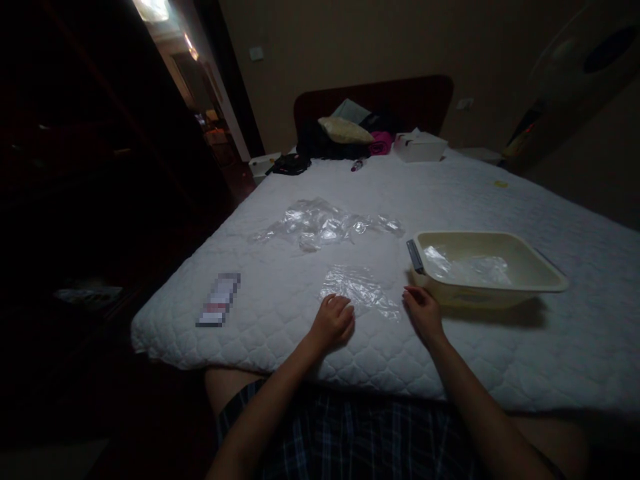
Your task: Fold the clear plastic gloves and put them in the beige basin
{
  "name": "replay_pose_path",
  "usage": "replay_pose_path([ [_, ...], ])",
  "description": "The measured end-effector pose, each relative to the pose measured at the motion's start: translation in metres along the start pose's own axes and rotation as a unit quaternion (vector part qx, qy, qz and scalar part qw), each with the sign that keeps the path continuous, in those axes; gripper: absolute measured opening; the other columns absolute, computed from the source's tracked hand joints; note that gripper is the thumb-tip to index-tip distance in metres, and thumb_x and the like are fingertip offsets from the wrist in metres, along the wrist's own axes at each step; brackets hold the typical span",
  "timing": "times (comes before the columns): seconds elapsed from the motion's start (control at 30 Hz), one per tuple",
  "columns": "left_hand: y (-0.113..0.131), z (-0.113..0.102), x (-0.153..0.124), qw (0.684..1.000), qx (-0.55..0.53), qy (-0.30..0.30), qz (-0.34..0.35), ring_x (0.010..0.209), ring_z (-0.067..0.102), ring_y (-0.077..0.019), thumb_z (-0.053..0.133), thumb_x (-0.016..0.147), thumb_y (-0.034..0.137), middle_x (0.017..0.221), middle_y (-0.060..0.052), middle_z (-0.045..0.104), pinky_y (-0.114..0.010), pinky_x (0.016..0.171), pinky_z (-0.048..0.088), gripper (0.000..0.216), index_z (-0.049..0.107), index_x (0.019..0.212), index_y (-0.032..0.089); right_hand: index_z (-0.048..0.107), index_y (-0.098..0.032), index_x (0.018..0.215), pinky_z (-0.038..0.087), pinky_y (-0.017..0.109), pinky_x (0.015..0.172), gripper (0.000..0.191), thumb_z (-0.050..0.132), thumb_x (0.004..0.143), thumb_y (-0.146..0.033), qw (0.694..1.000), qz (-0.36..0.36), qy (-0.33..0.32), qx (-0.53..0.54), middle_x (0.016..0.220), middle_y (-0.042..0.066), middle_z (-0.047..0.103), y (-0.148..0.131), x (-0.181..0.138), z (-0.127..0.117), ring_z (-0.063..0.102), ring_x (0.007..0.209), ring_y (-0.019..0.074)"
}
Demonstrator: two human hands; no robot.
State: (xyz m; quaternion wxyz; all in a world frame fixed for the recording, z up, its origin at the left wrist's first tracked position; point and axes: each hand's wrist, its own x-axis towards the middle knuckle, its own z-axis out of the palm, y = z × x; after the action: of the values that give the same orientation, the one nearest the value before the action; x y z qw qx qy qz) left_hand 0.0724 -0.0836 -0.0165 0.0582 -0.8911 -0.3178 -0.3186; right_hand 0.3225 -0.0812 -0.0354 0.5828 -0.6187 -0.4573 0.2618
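Observation:
A flat, clear plastic bag (357,287) lies creased on the white quilted bed cover in front of me. My left hand (336,320) rests at its near left edge, fingers loosely bent and slightly apart. At the bag's right side is my right hand (424,312), its fingers bent towards the bag with a small gap by the thumb. I see nothing gripped in either hand. Just beyond the right hand stands a cream plastic basin (505,297) with grey handles, and more clear plastic (465,265) lies inside it. Farther off is a crumpled spread of clear plastic bags (320,223).
A blurred-out phone-like object (219,301) lies on the bed (270,320) at left. Towards the headboard (415,100) are a white box (420,147), a cushion (345,130), dark cloth and a pink roll (381,143). A fan (590,73) stands at the right.

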Motion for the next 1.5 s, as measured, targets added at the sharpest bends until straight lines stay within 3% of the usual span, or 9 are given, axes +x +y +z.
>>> replay_pose_path([
  [0.2,0.048,0.031,0.033,0.995,0.031,-0.067,0.073,0.094,0.051,-0.0199,0.039,0.085,0.019,0.094,-0.009,0.059,-0.04,0.086,0.038,0.018,0.053,0.095,0.015,0.06,-0.015,0.085,0.048,0.034,0.069,0.031,0.056,0.07,-0.042,0.998,-0.034,-0.031,-0.042,0.079,0.006,0.062,-0.008,-0.006,0.003,0.057,0.071,0.0182],
  [0.43,0.075,0.051,0.057,0.991,0.055,-0.117,0.041,0.079,0.051,-0.0223,0.044,0.08,0.012,0.077,-0.009,0.056,-0.038,0.073,0.04,0.011,0.055,0.081,0.012,0.06,-0.015,0.084,0.047,0.036,0.072,0.028,0.053,0.072,-0.04,0.998,-0.035,-0.043,-0.043,0.08,0.007,0.063,-0.002,-0.005,0.002,0.057,0.074,0.019],
  [0.63,0.069,0.045,0.054,0.994,0.027,-0.107,0.009,0.074,0.05,-0.0208,0.044,0.08,0.013,0.072,-0.008,0.055,-0.036,0.067,0.041,0.012,0.055,0.075,0.015,0.059,-0.015,0.086,0.047,0.035,0.071,0.03,0.053,0.073,-0.041,0.998,-0.039,-0.039,-0.041,0.08,0.007,0.063,-0.003,-0.006,0.003,0.058,0.074,0.0195],
  [0.8,0.056,0.021,0.055,0.994,-0.01,-0.006,-0.111,0.079,0.05,-0.0202,0.046,0.081,0.021,0.082,-0.007,0.058,-0.036,0.07,0.041,0.013,0.058,0.078,0.017,0.059,-0.015,0.087,0.047,0.034,0.069,0.027,0.052,0.075,-0.037,0.995,-0.057,-0.047,-0.066,0.081,0.007,0.063,-0.002,-0.007,0.005,0.058,0.073,0.0187],
  [0.9,0.044,0.012,0.055,0.982,-0.022,0.038,-0.184,0.078,0.051,-0.0196,0.047,0.081,0.022,0.077,-0.006,0.059,-0.036,0.071,0.04,0.015,0.06,0.077,0.018,0.059,-0.015,0.089,0.047,0.032,0.067,0.022,0.049,0.077,-0.032,0.988,-0.103,-0.037,-0.109,0.081,0.007,0.062,-0.006,-0.01,0.007,0.057,0.07,0.0179],
  [1.0,0.034,0.011,0.054,0.967,-0.025,0.056,-0.246,0.074,0.051,-0.019,0.047,0.08,0.023,0.072,-0.005,0.059,-0.036,0.071,0.038,0.016,0.061,0.074,0.017,0.058,-0.017,0.091,0.046,0.033,0.07,0.019,0.046,0.079,-0.024,0.964,-0.196,-0.051,-0.171,0.083,0.007,0.06,-0.016,-0.015,0.009,0.056,0.074,0.0187],
  [1.17,0.026,0.013,0.053,0.961,-0.015,0.051,-0.271,0.07,0.05,-0.0193,0.048,0.079,0.022,0.068,-0.004,0.058,-0.036,0.068,0.037,0.017,0.059,0.068,0.017,0.058,-0.018,0.095,0.043,0.035,0.078,0.022,0.042,0.079,-0.015,0.91,-0.311,-0.134,-0.239,0.087,0.008,0.059,-0.029,-0.024,0.018,0.054,0.084,0.0208],
  [1.33,0.023,0.013,0.052,0.96,0.042,0.026,-0.276,0.082,0.048,-0.0236,0.049,0.077,0.021,0.078,-0.008,0.057,-0.04,0.074,0.035,0.014,0.06,0.071,0.017,0.058,-0.017,0.101,0.04,0.038,0.084,0.026,0.045,0.08,-0.015,0.872,-0.341,-0.173,-0.304,0.1,0.011,0.059,-0.03,-0.023,0.026,0.052,0.094,0.023],
  [1.5,0.024,0.012,0.051,0.948,0.089,-0.024,-0.305,0.093,0.043,-0.0256,0.052,0.074,0.021,0.089,-0.011,0.054,-0.042,0.083,0.03,0.01,0.06,0.078,0.015,0.06,-0.018,0.098,0.039,0.039,0.083,0.022,0.047,0.08,-0.017,0.86,-0.345,-0.195,-0.321,0.098,0.009,0.061,-0.026,-0.021,0.028,0.054,0.092,0.0217],
])
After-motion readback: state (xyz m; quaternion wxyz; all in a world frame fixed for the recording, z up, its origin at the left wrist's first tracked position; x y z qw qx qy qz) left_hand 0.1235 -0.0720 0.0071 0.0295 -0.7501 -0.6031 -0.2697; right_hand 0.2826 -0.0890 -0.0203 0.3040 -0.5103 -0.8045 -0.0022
